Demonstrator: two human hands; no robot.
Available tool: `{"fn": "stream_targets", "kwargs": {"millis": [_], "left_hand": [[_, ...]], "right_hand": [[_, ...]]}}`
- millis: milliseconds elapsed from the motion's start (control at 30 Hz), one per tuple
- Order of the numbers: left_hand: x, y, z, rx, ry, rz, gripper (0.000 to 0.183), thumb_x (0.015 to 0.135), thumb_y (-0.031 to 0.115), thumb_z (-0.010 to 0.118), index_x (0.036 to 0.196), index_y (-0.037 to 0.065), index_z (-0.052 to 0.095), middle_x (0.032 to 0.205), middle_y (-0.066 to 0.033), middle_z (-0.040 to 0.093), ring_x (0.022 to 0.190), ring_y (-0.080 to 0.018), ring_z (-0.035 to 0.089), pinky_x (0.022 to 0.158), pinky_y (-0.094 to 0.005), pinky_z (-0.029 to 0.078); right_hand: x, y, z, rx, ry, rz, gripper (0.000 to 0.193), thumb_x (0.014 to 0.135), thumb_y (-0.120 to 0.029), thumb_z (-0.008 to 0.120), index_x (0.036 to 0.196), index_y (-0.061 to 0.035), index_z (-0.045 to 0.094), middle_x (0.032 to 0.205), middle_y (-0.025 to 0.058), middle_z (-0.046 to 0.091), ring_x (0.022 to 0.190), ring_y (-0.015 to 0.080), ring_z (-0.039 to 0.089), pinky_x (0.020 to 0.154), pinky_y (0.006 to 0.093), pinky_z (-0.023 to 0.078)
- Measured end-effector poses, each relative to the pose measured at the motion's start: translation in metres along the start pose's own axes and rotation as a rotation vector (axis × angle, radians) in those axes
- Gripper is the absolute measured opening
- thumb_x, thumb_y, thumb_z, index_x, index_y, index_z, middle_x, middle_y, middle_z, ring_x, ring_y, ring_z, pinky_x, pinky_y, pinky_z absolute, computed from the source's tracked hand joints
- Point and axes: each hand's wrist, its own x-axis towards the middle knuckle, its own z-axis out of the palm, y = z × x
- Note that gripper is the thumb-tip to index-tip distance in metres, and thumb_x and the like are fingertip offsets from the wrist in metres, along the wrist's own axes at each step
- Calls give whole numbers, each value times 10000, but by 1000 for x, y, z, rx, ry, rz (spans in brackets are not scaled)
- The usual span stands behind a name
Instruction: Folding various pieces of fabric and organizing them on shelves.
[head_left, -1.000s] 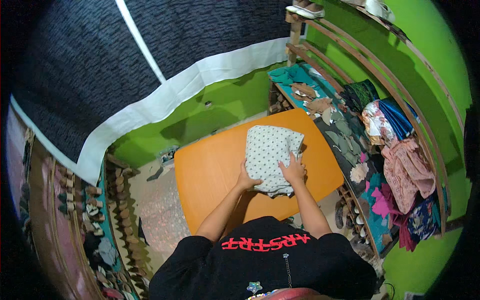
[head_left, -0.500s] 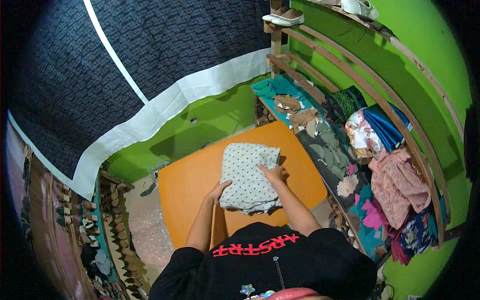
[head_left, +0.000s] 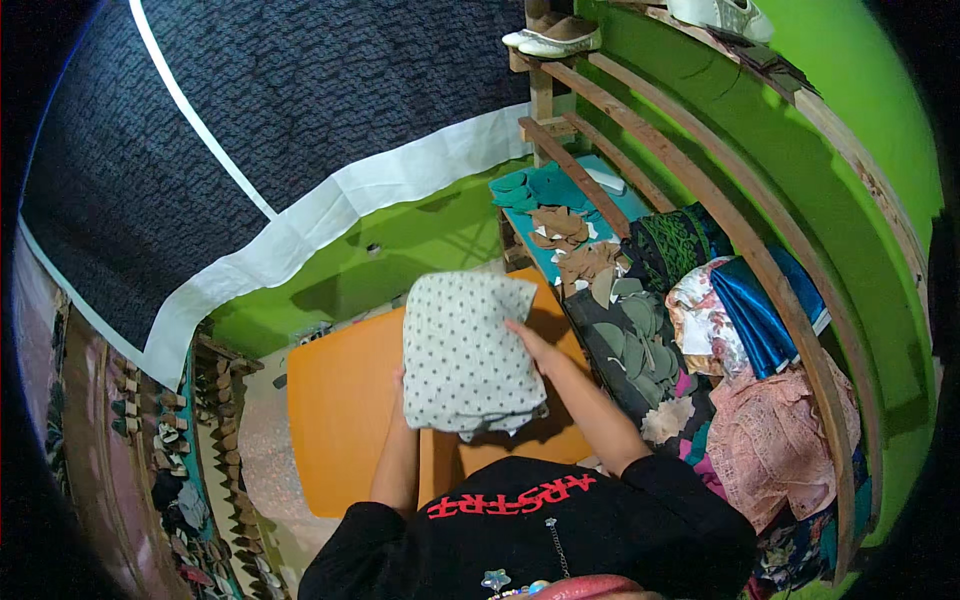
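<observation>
Left hand (head_left: 399, 379): almost wholly hidden behind the cloth (head_left: 470, 350); its grip cannot be made out.
Right hand (head_left: 534, 344): fingers covered by the cloth.
Table (head_left: 345, 405): middle blocked by the cloth, near side by the shirt (head_left: 620, 535).
White shoe (head_left: 705, 14): cut off by the upper edge.
Curtain (head_left: 330, 80): likewise cut off above.
Pink garment (head_left: 765, 440): partly hidden by a rail (head_left: 822, 385).
Left rack items (head_left: 167, 437): perhaps shoes, too small to be told apart.
Wall spot (head_left: 373, 248): too small to be identified.

Shoe workshop, shoes (head_left: 562, 38) on wooden racks (head_left: 541, 95), cut material pieces (head_left: 640, 345)
</observation>
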Motion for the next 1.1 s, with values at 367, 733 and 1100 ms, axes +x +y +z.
{"fn": "stream_targets", "kwargs": {"millis": [367, 733, 1100], "left_hand": [[198, -12, 183, -59, -317, -124, 707, 757, 559, 354, 1261, 66, 306, 1291, -124, 329, 1162, -310, 338, 955, -465, 265], [283, -78, 255, 495, -286, -277, 837, 699, 581, 488, 1322, 162, 116, 1353, -137, 142, 1159, -358, 316, 912, -534, 255], [264, -133, 289, 794, -281, -323, 640, 697, 436, 593, 1167, 50, 396, 1190, -88, 423, 1062, -216, 411, 899, -349, 304]], "right_hand": [[-50, -195, -142, 197, 309, -677, 559, 749, -378, 521, 1162, -12, 431, 1082, 112, 509, 936, 222, 497, 804, 306, 386], [-99, -196, -216, 563, 956, -1099, 458, 769, -362, 477, 1086, -31, 491, 1061, 100, 499, 948, 210, 476, 814, 321, 372], [-137, -190, -175, 831, 1160, -947, 498, 798, -377, 463, 1087, 27, 490, 1064, 109, 511, 904, 217, 503, 785, 310, 390]]}}
